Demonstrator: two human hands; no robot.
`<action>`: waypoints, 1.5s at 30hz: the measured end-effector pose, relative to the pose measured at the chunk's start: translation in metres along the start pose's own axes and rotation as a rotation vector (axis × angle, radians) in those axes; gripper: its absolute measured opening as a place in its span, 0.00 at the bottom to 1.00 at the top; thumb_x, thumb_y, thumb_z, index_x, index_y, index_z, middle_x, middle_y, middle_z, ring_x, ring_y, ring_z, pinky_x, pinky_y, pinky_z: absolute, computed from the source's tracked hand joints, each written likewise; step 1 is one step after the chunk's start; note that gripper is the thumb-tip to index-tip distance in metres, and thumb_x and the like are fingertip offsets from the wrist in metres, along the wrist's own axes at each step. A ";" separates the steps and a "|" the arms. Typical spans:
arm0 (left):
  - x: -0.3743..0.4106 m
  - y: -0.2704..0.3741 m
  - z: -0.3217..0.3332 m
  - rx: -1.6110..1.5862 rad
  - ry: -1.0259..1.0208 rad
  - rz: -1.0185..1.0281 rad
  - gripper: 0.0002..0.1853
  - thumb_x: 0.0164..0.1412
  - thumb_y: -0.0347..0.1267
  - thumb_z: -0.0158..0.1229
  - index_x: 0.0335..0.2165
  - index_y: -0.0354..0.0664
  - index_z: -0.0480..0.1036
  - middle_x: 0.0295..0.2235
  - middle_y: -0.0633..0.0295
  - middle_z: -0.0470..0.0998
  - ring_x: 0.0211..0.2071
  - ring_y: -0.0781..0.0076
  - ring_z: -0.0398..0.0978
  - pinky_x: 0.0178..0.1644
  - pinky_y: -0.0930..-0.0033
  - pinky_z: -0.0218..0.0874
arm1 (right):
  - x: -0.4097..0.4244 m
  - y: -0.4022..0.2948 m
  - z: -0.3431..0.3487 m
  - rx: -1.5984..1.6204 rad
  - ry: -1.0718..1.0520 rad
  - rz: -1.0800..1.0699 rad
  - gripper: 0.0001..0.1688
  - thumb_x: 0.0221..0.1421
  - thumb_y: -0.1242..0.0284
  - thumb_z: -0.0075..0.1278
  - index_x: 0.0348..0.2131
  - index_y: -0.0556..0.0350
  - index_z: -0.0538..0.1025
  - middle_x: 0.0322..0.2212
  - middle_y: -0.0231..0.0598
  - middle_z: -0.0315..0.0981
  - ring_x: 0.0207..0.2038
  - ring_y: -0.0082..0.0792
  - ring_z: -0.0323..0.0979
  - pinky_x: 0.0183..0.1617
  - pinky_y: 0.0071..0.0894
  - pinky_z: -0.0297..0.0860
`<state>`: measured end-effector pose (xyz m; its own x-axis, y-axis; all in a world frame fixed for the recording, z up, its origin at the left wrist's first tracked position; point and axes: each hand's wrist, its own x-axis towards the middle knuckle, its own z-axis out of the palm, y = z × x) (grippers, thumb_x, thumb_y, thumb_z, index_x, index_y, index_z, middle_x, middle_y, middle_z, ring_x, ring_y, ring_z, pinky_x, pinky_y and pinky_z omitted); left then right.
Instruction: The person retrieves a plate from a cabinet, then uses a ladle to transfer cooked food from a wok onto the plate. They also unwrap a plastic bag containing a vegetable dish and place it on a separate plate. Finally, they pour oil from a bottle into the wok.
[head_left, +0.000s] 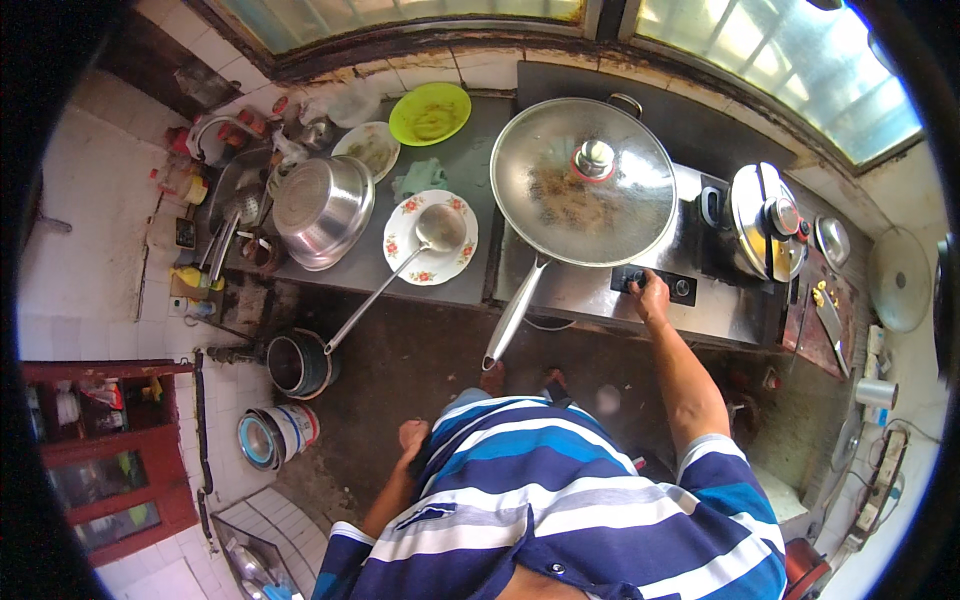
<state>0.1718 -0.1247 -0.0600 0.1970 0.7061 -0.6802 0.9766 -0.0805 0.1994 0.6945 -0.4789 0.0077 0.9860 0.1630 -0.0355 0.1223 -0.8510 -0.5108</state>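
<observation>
My right hand (649, 294) grips a control knob on the black panel (681, 288) at the front of the stainless steel gas stove (585, 289). Just above it, a long-handled wok stands on the burner under a domed glass lid (555, 195); brown food shows blurrily through the glass. The wok's metal handle (517, 311) points towards me. My left hand (414, 433) hangs low beside my body, its fingers curled, with nothing visible in it. A ladle (441, 227) rests in a flowered white plate (405, 259) on the dark counter, its handle jutting over the edge.
Right of the wok are a pressure cooker (750, 225), a metal bowl (832, 241) and a cleaver (831, 322) on a cutting board (810, 349). An upturned metal colander (319, 210), a green plate (430, 114) and a cloth (422, 178) lie left. Buckets (281, 435) stand on the floor.
</observation>
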 end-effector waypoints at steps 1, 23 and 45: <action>0.001 -0.001 0.000 0.017 0.022 0.028 0.17 0.47 0.41 0.54 0.25 0.38 0.78 0.27 0.47 0.78 0.33 0.50 0.77 0.39 0.56 0.66 | 0.000 0.001 0.001 0.000 0.016 -0.017 0.25 0.42 0.69 0.59 0.43 0.59 0.75 0.28 0.52 0.75 0.33 0.49 0.74 0.39 0.42 0.68; 0.018 -0.013 0.010 0.049 -0.002 0.111 0.17 0.43 0.41 0.55 0.26 0.37 0.77 0.29 0.46 0.78 0.36 0.50 0.76 0.41 0.60 0.66 | -0.001 -0.005 -0.004 0.059 -0.028 0.072 0.24 0.44 0.71 0.57 0.44 0.57 0.74 0.33 0.52 0.75 0.37 0.52 0.73 0.41 0.43 0.67; 0.008 -0.006 0.007 0.046 0.016 0.173 0.20 0.49 0.43 0.47 0.21 0.37 0.75 0.21 0.49 0.75 0.24 0.56 0.74 0.30 0.53 0.59 | -0.002 -0.004 -0.002 0.054 -0.005 0.035 0.24 0.43 0.71 0.59 0.42 0.58 0.75 0.29 0.52 0.75 0.35 0.49 0.74 0.39 0.42 0.68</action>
<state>0.1676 -0.1238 -0.0715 0.3610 0.6899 -0.6275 0.9314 -0.2333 0.2794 0.6928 -0.4767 0.0121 0.9889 0.1366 -0.0583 0.0817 -0.8281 -0.5546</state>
